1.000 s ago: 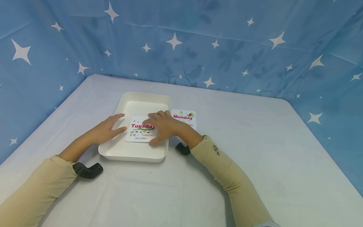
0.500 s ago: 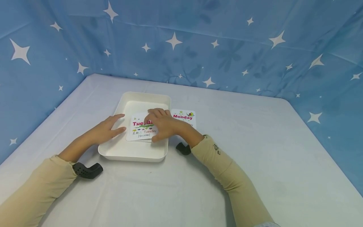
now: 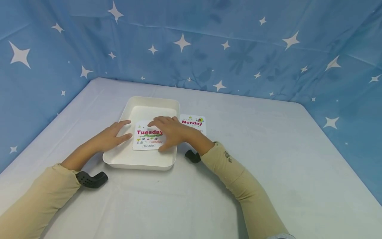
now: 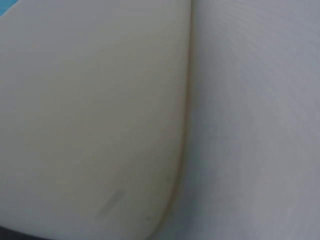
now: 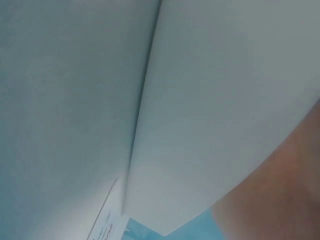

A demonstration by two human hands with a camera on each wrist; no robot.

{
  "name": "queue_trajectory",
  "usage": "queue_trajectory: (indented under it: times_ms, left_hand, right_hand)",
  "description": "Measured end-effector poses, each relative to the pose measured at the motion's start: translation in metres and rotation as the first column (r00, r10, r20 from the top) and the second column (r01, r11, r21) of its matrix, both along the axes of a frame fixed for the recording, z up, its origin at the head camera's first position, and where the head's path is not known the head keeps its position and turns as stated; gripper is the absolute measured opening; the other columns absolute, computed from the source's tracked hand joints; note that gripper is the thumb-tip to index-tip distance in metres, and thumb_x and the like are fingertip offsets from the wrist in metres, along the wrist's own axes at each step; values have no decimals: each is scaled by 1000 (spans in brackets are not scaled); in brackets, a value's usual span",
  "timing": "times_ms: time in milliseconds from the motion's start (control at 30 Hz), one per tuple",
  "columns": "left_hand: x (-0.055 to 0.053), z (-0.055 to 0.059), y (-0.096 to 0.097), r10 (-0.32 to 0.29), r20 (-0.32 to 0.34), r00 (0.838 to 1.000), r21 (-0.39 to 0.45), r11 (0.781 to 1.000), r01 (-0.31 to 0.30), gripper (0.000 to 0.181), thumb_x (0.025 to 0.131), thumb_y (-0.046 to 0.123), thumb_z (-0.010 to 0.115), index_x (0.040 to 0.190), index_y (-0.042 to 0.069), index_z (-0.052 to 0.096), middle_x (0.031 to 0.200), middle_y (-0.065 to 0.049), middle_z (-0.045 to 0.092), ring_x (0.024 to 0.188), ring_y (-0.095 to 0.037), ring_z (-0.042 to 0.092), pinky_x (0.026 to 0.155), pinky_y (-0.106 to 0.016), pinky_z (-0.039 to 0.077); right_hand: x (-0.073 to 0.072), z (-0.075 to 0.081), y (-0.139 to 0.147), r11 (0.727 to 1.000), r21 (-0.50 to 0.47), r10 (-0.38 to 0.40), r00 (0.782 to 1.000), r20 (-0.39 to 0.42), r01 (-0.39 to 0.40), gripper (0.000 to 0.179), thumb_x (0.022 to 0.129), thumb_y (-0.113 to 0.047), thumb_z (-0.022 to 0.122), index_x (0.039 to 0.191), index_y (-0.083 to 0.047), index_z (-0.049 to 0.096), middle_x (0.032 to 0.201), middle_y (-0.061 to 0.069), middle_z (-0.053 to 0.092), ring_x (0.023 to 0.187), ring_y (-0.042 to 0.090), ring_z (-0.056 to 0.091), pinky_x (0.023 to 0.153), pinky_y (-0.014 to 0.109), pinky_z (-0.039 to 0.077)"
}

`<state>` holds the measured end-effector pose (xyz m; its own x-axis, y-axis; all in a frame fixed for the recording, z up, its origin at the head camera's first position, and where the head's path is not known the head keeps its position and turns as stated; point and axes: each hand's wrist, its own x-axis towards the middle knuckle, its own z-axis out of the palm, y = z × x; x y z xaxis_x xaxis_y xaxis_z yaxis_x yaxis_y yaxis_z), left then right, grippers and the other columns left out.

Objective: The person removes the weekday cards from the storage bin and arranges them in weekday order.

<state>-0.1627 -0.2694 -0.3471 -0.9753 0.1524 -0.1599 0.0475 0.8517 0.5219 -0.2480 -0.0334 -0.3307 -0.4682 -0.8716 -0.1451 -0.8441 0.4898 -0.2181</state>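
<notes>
A white card printed "Tuesday" [image 3: 146, 141] lies over the white tray's floor, its right part hidden under my right hand [image 3: 174, 132]. That hand's curved fingers reach the card's top edge and the thumb sits at its bottom edge, so it seems to grip the card. My left hand [image 3: 110, 137] lies over the left rim of the tray [image 3: 140, 167], thumb and index finger spread apart, holding nothing. The left wrist view shows the tray's outer wall [image 4: 110, 110]. In the right wrist view the tray wall [image 5: 200, 90] hides most of the right hand [image 5: 280, 200].
A "Monday" card [image 3: 194, 122] rests on the white-covered table [image 3: 253, 149], close against the tray's right side. Black curved wrist pieces [image 3: 94, 180] stick out from both sleeves. A blue curtain with white stars [image 3: 203, 59] hangs behind the table.
The "Tuesday" card tilted and shifted right half a second ago, showing an edge beneath it; now it lies straighter and further left. The right hand shifted slightly with it. The left hand stayed still.
</notes>
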Motion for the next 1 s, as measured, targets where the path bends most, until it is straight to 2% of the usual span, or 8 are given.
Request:
queue_trajectory:
  times_ms: [133, 333, 467, 600, 733, 867, 1000]
  left_hand:
    - [0, 0, 0, 4, 3, 1000, 2, 1000, -4, 68, 94, 45, 41, 144, 4, 17, 144, -34, 16, 132, -54, 8, 100, -69, 15]
    - [0, 1, 0, 0, 1, 1000, 5, 1000, 0, 68, 94, 46, 41, 143, 4, 18, 144, -34, 17, 132, -54, 9, 99, -69, 16]
    - [0, 1, 0, 1, 2, 1000, 12, 1000, -1, 67, 94, 44, 41, 143, 4, 19, 144, -35, 17, 132, -54, 7, 99, -70, 14]
    - [1, 1, 0, 4, 5, 1000, 12, 1000, -4, 67, 94, 44, 41, 143, 3, 20, 144, -35, 15, 132, -54, 5, 99, -70, 13]
    - [0, 1, 1, 3, 5, 1000, 4, 1000, -3, 66, 95, 45, 41, 143, 4, 20, 143, -36, 16, 131, -55, 8, 99, -69, 15]
    - [0, 1, 1, 2, 4, 1000, -6, 1000, -2, 66, 95, 45, 40, 143, 4, 20, 142, -37, 18, 130, -56, 13, 99, -69, 18]
    - [0, 0, 1, 4, 3, 1000, -4, 1000, -4, 66, 94, 45, 41, 143, 4, 20, 142, -36, 18, 131, -55, 12, 99, -69, 18]
  right_hand:
    - [-1, 0, 0, 1000, -20, -12, 1000, 5, 12, 88, 70, -45, 72, 141, -28, 23, 145, 2, 25, 133, 19, 26, 103, 42, 25]
    - [-2, 1, -1, 999, -46, -24, 1000, 14, 24, 93, 69, -45, 76, 143, -28, 22, 145, 2, 22, 131, 22, 24, 105, 43, 25]
    - [-2, 1, -2, 991, -108, -66, 995, 72, 74, 102, 66, -39, 80, 146, -27, 19, 140, 3, 22, 125, 21, 26, 105, 36, 31]
    - [-2, 1, -3, 979, -152, -114, 985, 132, 134, 98, 70, -30, 78, 146, -25, 17, 134, 6, 24, 118, 17, 33, 100, 29, 37]
    - [-4, 0, -3, 973, -168, -141, 983, 121, 160, 94, 72, -27, 77, 146, -22, 19, 130, 8, 26, 113, 16, 38, 97, 25, 38]
    - [-5, -1, -3, 970, -191, -137, 987, 88, 152, 94, 70, -28, 79, 145, -19, 23, 127, 9, 29, 111, 16, 37, 96, 26, 37]
    - [-4, 0, -3, 970, -194, -137, 987, 82, 150, 92, 69, -29, 79, 143, -22, 25, 133, 7, 28, 117, 18, 34, 99, 31, 34]
